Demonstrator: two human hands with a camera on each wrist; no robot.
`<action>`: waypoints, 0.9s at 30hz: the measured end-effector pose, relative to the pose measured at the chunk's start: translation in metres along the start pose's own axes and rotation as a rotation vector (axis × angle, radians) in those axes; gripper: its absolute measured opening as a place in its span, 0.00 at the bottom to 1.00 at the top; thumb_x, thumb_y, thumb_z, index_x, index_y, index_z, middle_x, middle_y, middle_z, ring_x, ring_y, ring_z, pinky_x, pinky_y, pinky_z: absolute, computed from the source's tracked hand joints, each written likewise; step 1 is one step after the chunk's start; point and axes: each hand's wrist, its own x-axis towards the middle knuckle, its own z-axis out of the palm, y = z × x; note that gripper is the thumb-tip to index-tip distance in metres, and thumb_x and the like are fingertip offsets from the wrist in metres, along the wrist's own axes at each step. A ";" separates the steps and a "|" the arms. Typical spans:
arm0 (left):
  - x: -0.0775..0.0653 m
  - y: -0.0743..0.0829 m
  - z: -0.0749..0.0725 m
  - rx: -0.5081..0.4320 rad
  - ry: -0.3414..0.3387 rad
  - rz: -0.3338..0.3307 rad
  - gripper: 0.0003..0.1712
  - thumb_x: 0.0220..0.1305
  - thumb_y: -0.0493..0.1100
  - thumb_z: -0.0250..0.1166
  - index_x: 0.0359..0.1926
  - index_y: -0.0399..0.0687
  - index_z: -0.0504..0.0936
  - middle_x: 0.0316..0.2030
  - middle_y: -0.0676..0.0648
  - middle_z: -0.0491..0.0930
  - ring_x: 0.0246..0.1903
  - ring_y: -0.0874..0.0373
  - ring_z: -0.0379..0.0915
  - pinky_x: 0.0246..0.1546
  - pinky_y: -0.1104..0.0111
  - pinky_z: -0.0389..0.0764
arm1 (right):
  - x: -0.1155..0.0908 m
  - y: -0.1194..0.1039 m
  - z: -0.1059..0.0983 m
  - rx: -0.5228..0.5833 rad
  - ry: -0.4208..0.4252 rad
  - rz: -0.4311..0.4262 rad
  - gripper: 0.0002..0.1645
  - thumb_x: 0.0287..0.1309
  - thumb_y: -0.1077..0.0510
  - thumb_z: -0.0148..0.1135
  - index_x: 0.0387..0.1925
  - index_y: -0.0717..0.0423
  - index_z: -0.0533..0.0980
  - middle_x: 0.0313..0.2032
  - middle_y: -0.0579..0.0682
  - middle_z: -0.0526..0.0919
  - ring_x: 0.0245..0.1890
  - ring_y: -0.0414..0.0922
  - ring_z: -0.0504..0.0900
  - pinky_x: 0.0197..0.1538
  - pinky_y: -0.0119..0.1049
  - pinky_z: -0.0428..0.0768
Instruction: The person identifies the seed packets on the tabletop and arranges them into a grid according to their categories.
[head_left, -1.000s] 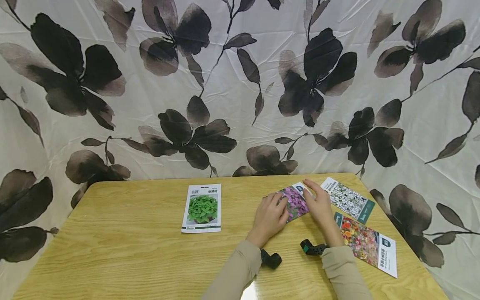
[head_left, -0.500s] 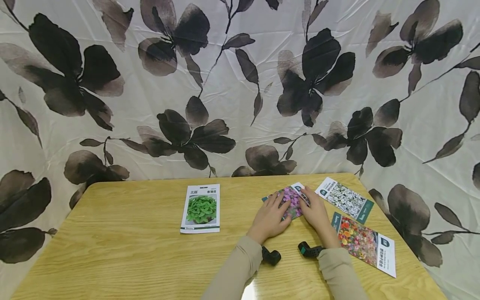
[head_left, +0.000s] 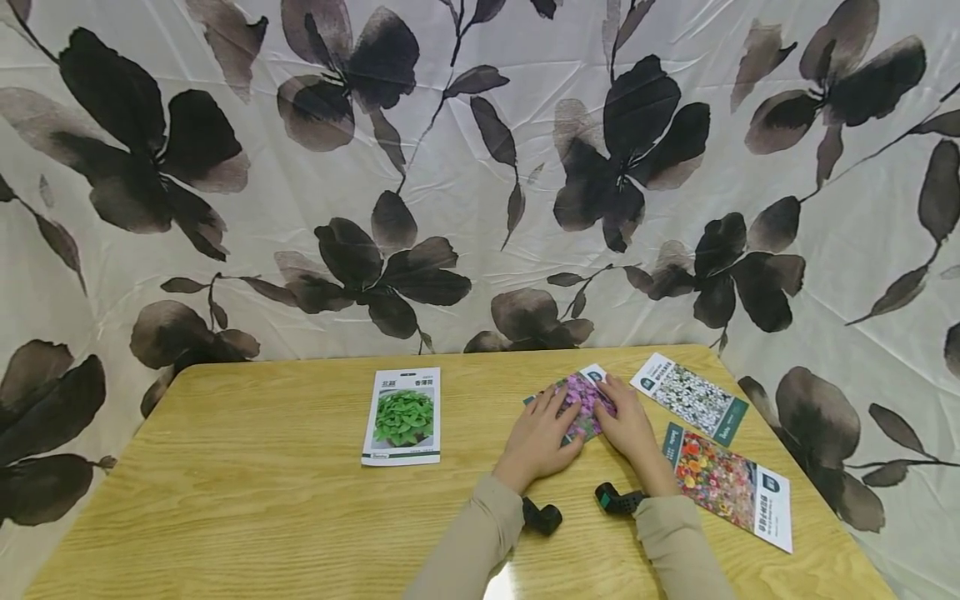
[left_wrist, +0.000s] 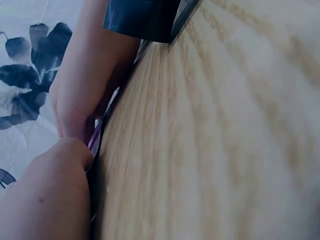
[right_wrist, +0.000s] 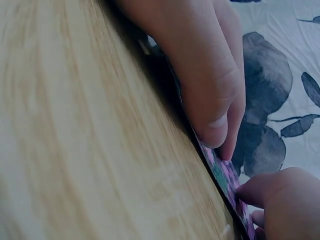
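Purple-flower packet (head_left: 583,392), flat and rectangular with a white end and a green corner, lies aslant on the pale yellow wood-grain table (head_left: 262,508), right of centre and near the far edge. Both hands are upon it.

Left hand (head_left: 542,435): palm down, fingers extended and spread over the printed face, grasping nothing. Right hand (head_left: 633,425): laid across the right-hand side of the same packet, thumb on the print, fingers extended towards the white end, not clenched. In the right wrist view both thumbs meet the packet's face. That view is dim and nearly edge-on; whether any fingertip passes beneath the packet cannot be told.

Two black angular wrist-worn devices (head_left: 543,518) sit just below the hands, one at each wrist, beside the cuffs of long beige sleeves (head_left: 480,537).

Remaining packets: a white rectangular packet with a green leafy plant (head_left: 403,417), well apart to the left; a white-flower packet with a dark green end (head_left: 692,398), near the right hand; and a red-and-orange-flower packet with a white end (head_left: 723,483), just below the latter. Behind the table hangs white cloth with dark grey floral print (head_left: 480,183).
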 end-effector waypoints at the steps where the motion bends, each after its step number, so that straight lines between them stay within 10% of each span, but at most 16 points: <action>1: -0.001 0.000 -0.001 -0.007 0.004 0.002 0.32 0.73 0.61 0.46 0.72 0.57 0.68 0.74 0.44 0.58 0.74 0.47 0.50 0.72 0.56 0.56 | 0.000 0.000 0.000 0.000 0.000 -0.001 0.28 0.66 0.61 0.56 0.64 0.70 0.70 0.69 0.69 0.62 0.71 0.66 0.56 0.73 0.59 0.47; 27: -0.018 0.002 -0.009 -0.041 0.063 0.051 0.30 0.72 0.58 0.51 0.70 0.54 0.72 0.71 0.44 0.64 0.72 0.45 0.55 0.69 0.53 0.61 | -0.003 -0.003 0.001 -0.036 0.011 -0.060 0.25 0.67 0.64 0.54 0.64 0.70 0.71 0.68 0.69 0.64 0.70 0.65 0.59 0.71 0.62 0.49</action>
